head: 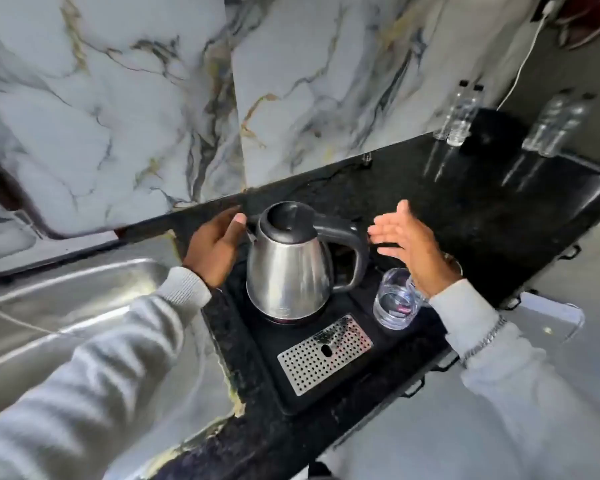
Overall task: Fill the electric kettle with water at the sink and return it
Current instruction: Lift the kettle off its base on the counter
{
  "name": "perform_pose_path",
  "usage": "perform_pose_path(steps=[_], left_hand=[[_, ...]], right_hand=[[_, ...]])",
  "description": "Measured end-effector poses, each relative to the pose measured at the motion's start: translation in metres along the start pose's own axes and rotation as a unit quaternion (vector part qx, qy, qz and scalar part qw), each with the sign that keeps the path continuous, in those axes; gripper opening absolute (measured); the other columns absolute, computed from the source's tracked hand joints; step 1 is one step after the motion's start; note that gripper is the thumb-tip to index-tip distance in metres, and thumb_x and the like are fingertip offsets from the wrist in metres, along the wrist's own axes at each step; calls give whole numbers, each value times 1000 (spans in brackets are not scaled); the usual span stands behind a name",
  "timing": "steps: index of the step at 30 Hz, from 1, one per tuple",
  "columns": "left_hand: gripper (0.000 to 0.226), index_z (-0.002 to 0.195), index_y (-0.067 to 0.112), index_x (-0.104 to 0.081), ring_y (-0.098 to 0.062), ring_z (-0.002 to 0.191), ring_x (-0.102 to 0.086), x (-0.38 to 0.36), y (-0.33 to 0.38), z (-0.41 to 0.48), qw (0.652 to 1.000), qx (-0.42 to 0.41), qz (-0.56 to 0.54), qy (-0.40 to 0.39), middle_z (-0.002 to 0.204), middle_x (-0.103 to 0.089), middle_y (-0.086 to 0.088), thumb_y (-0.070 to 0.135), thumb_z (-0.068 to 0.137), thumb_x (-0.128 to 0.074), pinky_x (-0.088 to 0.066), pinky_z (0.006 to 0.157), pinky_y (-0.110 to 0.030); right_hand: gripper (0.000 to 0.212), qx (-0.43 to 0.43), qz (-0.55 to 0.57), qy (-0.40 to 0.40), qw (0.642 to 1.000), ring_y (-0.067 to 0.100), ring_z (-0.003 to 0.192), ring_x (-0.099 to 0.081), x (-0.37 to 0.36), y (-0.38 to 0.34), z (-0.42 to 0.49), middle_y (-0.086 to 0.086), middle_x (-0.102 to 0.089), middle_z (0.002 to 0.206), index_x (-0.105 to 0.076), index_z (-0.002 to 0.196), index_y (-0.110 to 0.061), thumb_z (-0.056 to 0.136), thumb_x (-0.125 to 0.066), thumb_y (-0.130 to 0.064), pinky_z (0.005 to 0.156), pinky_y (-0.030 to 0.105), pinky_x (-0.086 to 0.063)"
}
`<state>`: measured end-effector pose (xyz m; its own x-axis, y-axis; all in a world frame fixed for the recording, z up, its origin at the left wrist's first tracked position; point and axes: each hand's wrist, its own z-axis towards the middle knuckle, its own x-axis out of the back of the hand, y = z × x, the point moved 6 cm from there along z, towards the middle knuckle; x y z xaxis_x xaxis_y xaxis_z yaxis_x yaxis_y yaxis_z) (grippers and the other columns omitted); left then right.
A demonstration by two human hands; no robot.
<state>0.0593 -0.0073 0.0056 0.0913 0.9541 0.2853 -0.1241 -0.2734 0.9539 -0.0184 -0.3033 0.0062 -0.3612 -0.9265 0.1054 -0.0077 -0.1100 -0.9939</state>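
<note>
left hand (212, 249) open, empty, fingertips just beside the spout side of the steel kettle (289, 271); right hand (409, 244) open, fingers spread near its handle. kettle upright on black tray (291, 400), glass (395, 299) beside it, sink (66, 306) beyond the left hand.

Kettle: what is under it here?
The kettle stands on a black tray, behind the perforated drip grille. Its body covers any power base beneath, so none can be confirmed.
</note>
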Motion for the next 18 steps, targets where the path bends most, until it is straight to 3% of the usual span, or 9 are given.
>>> perform_pose_path(steps=[2,5,7,10,12,14,17,18], left_hand=[[41,116,8,-64,-34,123,-54,-13,-6,3,998,13,-58,0,125,-63,-23,36,93,-45,-37,111,-53],[37,88,31,-74,-27,100,-57,-26,-13,2,991,39,-131,9,97,-68,-9,34,97,-39,-44,93,-46],[37,84,26,-72,-26,91,-52,-27,-15,2,984,47,-169,31,92,-62,-11,38,96,-39,-41,81,-43],[42,86,11,-65,-23,84,-48,-29,-23,0,980,51,-177,69,88,-55,-14,48,87,-45,-38,77,-40],[48,93,10,-64,-23,87,-46,-32,-30,-3,979,54,-178,86,91,-54,-15,54,83,-47,-38,80,-42],[49,89,15,-63,-21,86,-45,-33,-35,-4,977,62,-179,97,87,-54,-11,61,79,-49,-37,80,-42],[46,76,22,-62,-18,77,-45,-32,-38,-6,976,72,-173,111,67,-56,8,66,76,-49,-37,76,-40],[48,76,21,-61,-19,75,-45,-32,-35,-7,977,77,-166,111,66,-56,8,67,75,-49,-37,75,-40]], right_hand=[[75,-102,54,-104,988,23,87,-61,-13,18,7,15,-66,96,-63,94,-8,97,-9,-60,87,42,-46],[102,-148,87,-184,968,29,86,-56,-26,40,26,20,-61,93,-61,106,8,90,3,-70,84,40,-45],[107,-139,100,-249,953,30,77,-60,-36,44,34,22,-64,80,-61,102,10,85,1,-76,77,38,-48],[120,-103,74,-348,929,29,58,-60,-53,48,33,14,-64,59,-58,89,24,71,-15,-87,65,35,-51],[117,-78,55,-365,926,26,48,-57,-62,55,32,9,-60,47,-58,67,21,70,-22,-90,59,30,-49],[103,-73,79,-361,926,24,37,-50,-68,60,31,8,-52,36,-54,42,4,72,-26,-91,51,26,-45],[92,-73,133,-322,934,22,28,-38,-71,58,33,6,-42,29,-45,32,-8,78,-31,-86,39,27,-32],[89,-71,140,-305,939,22,27,-36,-71,56,35,6,-41,29,-44,31,-10,79,-33,-85,37,29,-28]])
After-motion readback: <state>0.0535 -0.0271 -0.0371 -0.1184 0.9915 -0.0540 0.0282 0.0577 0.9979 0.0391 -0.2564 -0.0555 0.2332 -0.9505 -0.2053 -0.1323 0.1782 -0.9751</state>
